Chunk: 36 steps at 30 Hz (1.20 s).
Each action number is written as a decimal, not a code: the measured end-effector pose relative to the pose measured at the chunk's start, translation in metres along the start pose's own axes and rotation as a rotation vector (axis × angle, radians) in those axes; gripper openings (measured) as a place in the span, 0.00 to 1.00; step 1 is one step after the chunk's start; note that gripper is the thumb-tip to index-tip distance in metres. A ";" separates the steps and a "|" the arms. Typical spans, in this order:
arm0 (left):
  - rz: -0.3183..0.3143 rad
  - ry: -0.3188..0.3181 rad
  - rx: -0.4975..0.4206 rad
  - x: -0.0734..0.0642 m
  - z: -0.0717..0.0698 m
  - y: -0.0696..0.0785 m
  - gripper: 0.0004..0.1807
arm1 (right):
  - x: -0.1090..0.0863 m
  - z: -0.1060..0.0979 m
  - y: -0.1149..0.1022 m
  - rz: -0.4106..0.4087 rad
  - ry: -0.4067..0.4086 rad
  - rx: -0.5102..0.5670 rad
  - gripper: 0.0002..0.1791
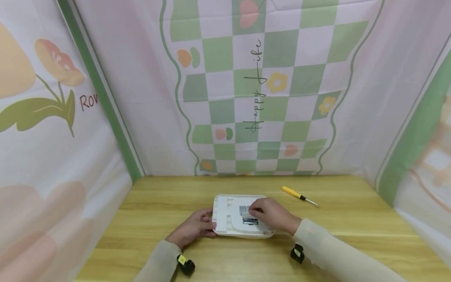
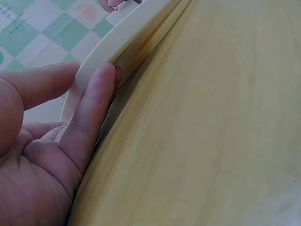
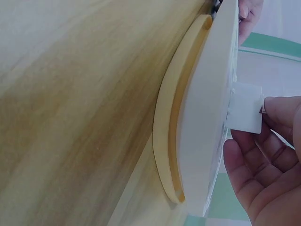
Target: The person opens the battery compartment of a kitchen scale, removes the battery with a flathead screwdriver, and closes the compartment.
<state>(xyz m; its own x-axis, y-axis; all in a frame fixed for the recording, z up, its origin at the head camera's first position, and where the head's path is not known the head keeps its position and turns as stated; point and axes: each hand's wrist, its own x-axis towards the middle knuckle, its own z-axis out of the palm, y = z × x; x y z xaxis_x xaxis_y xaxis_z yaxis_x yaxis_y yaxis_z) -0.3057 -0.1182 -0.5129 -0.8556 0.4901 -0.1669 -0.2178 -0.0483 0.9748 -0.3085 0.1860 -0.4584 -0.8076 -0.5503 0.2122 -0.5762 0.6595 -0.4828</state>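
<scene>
A white rectangular device (image 1: pixel 221 213) with rounded corners lies back side up on the table. In its back is a battery compartment (image 1: pixel 250 221) where dark and silvery battery shapes show. My left hand (image 1: pixel 195 226) grips the device's left edge, thumb on one face and fingers underneath, as the left wrist view shows. Over the compartment, my right hand (image 1: pixel 273 214) pinches a small white battery cover (image 3: pixel 246 107) between thumb and fingers. The cover stands up from the device's back, its lower edge right at the surface. A curved yellowish rim (image 3: pixel 162 117) shows on the device's underside.
A screwdriver (image 1: pixel 299 196) with a yellow and black handle lies on the wooden table (image 1: pixel 169 196), behind and right of the device. Printed fabric (image 1: pixel 218 86) hangs behind the table and along both sides.
</scene>
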 end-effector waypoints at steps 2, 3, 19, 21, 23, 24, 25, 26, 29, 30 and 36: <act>0.001 0.001 0.002 0.000 0.000 0.000 0.37 | 0.000 0.000 0.000 0.015 0.006 0.026 0.07; 0.001 0.002 0.004 0.000 0.000 0.000 0.37 | 0.000 -0.001 0.001 0.021 0.008 0.038 0.07; -0.004 0.002 0.007 -0.001 0.000 0.002 0.36 | -0.002 -0.003 0.010 0.106 0.022 0.179 0.05; -0.005 0.002 0.007 -0.001 0.000 0.002 0.36 | -0.002 -0.003 0.010 0.113 0.020 0.185 0.05; -0.005 0.002 0.007 -0.002 0.000 0.002 0.36 | -0.001 -0.002 0.010 0.124 0.013 0.197 0.05; -0.005 0.002 0.007 -0.002 0.000 0.002 0.36 | -0.001 -0.001 0.011 0.128 0.008 0.203 0.05; -0.005 0.002 0.007 -0.002 0.000 0.003 0.36 | 0.000 -0.001 0.011 0.135 0.002 0.211 0.05; -0.005 0.004 0.008 -0.002 0.000 0.003 0.36 | 0.000 0.000 0.011 0.141 -0.004 0.217 0.05; -0.004 0.006 0.006 -0.002 0.001 0.003 0.37 | 0.001 0.001 0.010 0.152 -0.017 0.234 0.05; -0.004 0.006 0.005 -0.002 0.001 0.003 0.37 | 0.001 0.001 0.010 0.155 -0.021 0.237 0.06; -0.005 0.003 0.007 -0.002 0.001 0.003 0.37 | 0.002 0.000 0.008 0.141 -0.043 0.262 0.06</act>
<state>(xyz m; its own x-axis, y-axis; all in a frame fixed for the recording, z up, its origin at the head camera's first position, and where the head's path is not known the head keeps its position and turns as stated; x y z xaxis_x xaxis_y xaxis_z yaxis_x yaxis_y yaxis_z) -0.3045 -0.1184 -0.5099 -0.8561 0.4873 -0.1723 -0.2189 -0.0399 0.9749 -0.3145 0.1904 -0.4615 -0.8680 -0.4875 0.0944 -0.4023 0.5790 -0.7091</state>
